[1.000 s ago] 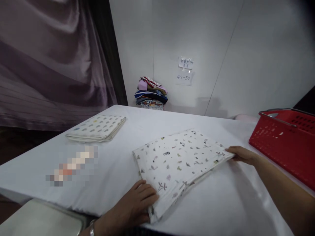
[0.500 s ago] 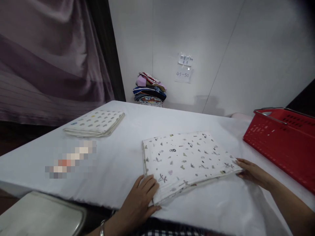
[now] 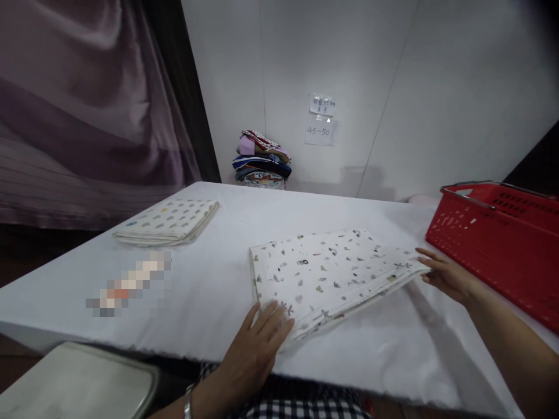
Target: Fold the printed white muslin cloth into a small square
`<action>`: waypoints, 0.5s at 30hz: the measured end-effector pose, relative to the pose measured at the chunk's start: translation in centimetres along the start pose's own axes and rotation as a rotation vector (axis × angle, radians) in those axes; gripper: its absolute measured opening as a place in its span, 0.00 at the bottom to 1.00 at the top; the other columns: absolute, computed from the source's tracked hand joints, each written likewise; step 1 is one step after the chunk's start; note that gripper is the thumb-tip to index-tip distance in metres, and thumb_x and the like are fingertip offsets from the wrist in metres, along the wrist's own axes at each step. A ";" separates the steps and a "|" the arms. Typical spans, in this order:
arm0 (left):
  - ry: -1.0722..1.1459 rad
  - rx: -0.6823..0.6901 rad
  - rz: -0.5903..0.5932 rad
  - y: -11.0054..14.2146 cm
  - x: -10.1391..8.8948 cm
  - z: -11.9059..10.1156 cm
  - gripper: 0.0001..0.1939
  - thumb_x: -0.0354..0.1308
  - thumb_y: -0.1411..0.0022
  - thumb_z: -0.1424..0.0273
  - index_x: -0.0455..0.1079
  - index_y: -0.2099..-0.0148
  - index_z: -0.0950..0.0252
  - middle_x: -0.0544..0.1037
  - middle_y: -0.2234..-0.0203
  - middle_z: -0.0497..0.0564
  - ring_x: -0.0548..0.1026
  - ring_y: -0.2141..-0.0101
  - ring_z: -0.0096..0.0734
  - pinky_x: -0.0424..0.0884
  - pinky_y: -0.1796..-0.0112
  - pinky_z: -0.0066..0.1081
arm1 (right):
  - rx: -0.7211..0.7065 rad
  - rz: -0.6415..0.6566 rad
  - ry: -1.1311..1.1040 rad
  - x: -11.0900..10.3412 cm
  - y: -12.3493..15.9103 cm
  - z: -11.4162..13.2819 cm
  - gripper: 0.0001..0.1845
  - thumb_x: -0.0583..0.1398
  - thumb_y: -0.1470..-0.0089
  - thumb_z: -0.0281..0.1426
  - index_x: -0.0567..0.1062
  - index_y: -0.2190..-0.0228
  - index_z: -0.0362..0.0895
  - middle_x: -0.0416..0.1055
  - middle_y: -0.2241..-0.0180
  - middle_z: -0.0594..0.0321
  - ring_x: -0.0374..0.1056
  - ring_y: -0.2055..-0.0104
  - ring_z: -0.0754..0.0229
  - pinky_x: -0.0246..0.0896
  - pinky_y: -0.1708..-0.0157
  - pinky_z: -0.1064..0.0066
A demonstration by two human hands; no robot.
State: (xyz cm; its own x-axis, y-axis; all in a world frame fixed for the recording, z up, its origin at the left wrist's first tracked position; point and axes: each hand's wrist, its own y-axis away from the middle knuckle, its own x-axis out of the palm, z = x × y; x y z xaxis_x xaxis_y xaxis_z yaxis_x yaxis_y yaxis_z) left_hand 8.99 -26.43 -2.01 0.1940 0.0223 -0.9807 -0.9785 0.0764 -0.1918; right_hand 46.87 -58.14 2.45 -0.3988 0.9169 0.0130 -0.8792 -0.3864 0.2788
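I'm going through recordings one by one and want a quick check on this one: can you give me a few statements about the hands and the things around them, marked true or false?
1. The left hand is at the near left corner of the near cloth. True.
2. The right hand is inside the red basket. False: the right hand is at the right-hand corner of the near cloth, outside the red basket.
3. A bracelet is on the left wrist. True.
4. The far folded cloth lies on top of the near cloth. False: the far folded cloth lies apart from it, on the left of the white table.
5. The fabric stack is left of the paper signs in the picture. True.
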 end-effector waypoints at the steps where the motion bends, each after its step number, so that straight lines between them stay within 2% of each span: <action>1: 0.006 0.016 -0.009 -0.1 0.1 -0.2 0.35 0.49 0.52 0.83 0.57 0.41 0.59 0.65 0.45 0.53 0.59 0.43 0.42 0.50 0.43 0.50 | 0.009 -0.002 0.007 0.1 0.0 0.3 0.23 0.61 0.52 0.25 0.68 0.54 0.52 0.73 0.71 0.66 0.68 0.78 0.67 0.68 0.80 0.79; 4: 0.028 0.022 -0.032 -0.5 0.5 -0.5 0.30 0.47 0.48 0.84 0.61 0.44 0.60 0.70 0.51 0.51 0.66 0.50 0.36 0.53 0.44 0.46 | 0.010 0.008 0.030 0.3 0.2 0.9 0.22 0.61 0.50 0.25 0.68 0.53 0.53 0.73 0.71 0.66 0.67 0.79 0.67 0.68 0.81 0.79; 9: 0.007 0.008 -0.023 -1.1 0.6 -0.4 0.29 0.45 0.47 0.84 0.59 0.43 0.65 0.72 0.57 0.54 0.69 0.56 0.36 0.62 0.50 0.43 | -0.002 0.013 0.030 0.3 1.0 1.1 0.22 0.61 0.52 0.26 0.70 0.54 0.53 0.73 0.70 0.64 0.68 0.76 0.66 0.68 0.81 0.79; 12: 0.033 0.011 -0.051 -1.2 -0.7 0.7 0.31 0.43 0.49 0.87 0.58 0.42 0.66 0.74 0.60 0.53 0.70 0.60 0.34 0.67 0.55 0.39 | 0.004 0.012 0.025 0.3 2.4 1.3 0.23 0.63 0.54 0.28 0.72 0.55 0.53 0.73 0.67 0.62 0.68 0.75 0.64 0.68 0.81 0.79; 15: 0.040 -0.013 -0.167 -0.9 -2.8 2.7 0.30 0.42 0.49 0.87 0.61 0.44 0.64 0.75 0.63 0.51 0.71 0.63 0.32 0.68 0.57 0.37 | 0.003 0.015 0.033 0.2 4.2 1.3 0.24 0.66 0.59 0.31 0.74 0.56 0.54 0.73 0.65 0.60 0.68 0.75 0.63 0.68 0.82 0.79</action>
State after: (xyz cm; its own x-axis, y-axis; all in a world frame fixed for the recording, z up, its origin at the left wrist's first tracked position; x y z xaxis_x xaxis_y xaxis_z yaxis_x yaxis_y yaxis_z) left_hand 9.48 -23.90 1.03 0.3513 -0.0295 -0.9358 -0.9337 0.0624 -0.3525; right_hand 43.46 -59.40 4.89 -0.4207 0.9071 -0.0141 -0.8722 -0.4002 0.2814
